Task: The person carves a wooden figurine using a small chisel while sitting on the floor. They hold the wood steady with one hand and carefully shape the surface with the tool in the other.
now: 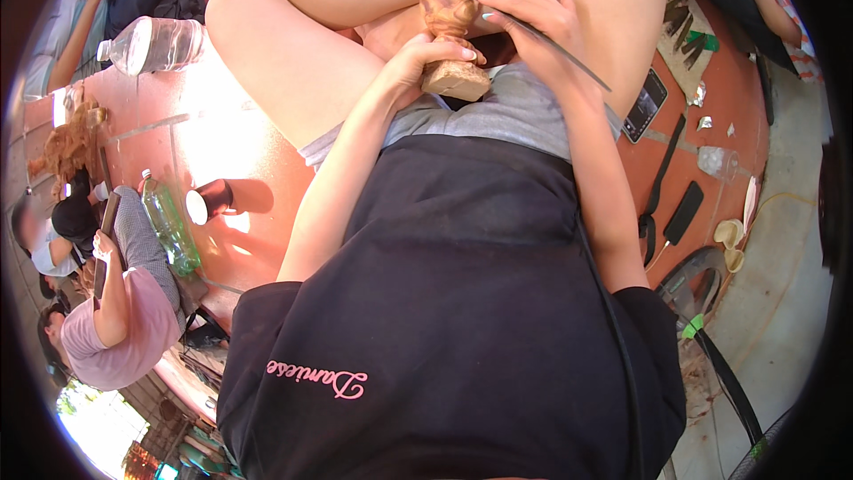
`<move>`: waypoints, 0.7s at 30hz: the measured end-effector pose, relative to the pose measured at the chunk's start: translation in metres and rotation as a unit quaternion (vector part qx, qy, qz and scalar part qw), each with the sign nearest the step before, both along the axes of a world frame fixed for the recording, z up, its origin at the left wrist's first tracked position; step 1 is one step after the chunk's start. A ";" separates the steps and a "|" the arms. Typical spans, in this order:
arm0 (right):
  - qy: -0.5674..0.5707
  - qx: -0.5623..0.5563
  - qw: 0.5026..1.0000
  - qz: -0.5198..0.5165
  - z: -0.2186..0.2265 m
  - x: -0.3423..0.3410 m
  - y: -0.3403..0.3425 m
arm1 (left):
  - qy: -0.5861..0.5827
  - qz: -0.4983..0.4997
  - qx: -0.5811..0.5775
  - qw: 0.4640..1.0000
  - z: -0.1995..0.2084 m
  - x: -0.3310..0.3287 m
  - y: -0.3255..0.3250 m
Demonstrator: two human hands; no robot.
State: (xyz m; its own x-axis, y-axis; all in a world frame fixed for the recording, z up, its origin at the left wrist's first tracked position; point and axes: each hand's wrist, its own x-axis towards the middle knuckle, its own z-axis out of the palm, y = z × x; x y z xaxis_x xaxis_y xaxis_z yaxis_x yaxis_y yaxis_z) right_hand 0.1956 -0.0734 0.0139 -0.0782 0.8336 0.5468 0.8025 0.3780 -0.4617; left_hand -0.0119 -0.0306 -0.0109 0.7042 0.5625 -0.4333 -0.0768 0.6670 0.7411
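A carved wooden figure (pixel 449 2) with swirling brown grain stands in my lap between my bent legs. Its pale, flat-cut base (pixel 456 82) points toward me, and its far end is cut off by the upper edge. My left hand (pixel 416 67) is closed round the narrow part just above the base, thumb on top. In my right hand (pixel 544 22) is a slim dark file (pixel 569 57), held slantwise. The file's far tip meets the right side of the carving, where my fingertips press close to the wood.
On the tiled floor to the left are a large clear bottle (pixel 164 44), a green bottle (pixel 171 222) and a dark cup (pixel 211 202). To the right lie a board with several tools (pixel 686 36), a phone (pixel 646 105), a black power bank (pixel 683 213) and a fan (pixel 697 289). Other people sit nearby.
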 end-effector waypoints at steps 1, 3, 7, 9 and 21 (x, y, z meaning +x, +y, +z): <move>-0.004 0.011 1.000 -0.005 0.000 0.002 0.001 | 0.002 -0.001 0.000 1.000 0.001 0.000 0.000; -0.013 0.034 0.999 -0.016 -0.002 0.004 0.003 | 0.007 -0.004 0.000 1.000 0.003 0.001 0.001; -0.027 0.015 1.000 -0.003 -0.002 0.004 0.003 | 0.011 0.010 -0.013 1.000 0.001 -0.001 0.002; -0.033 -0.008 0.999 0.009 0.000 0.008 0.001 | 0.013 0.009 -0.008 1.000 0.000 -0.001 0.001; 0.019 -0.026 0.999 0.009 -0.010 0.017 0.003 | 0.028 0.035 0.128 0.991 -0.022 0.002 0.004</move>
State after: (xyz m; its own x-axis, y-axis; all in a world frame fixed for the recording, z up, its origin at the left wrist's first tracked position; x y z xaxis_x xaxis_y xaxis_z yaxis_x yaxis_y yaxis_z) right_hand 0.2130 -0.0706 0.0036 -0.0737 0.8599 0.5051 0.7770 0.3670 -0.5114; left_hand -0.0094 -0.0267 -0.0332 0.6377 0.7061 -0.3078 -0.0700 0.4511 0.8897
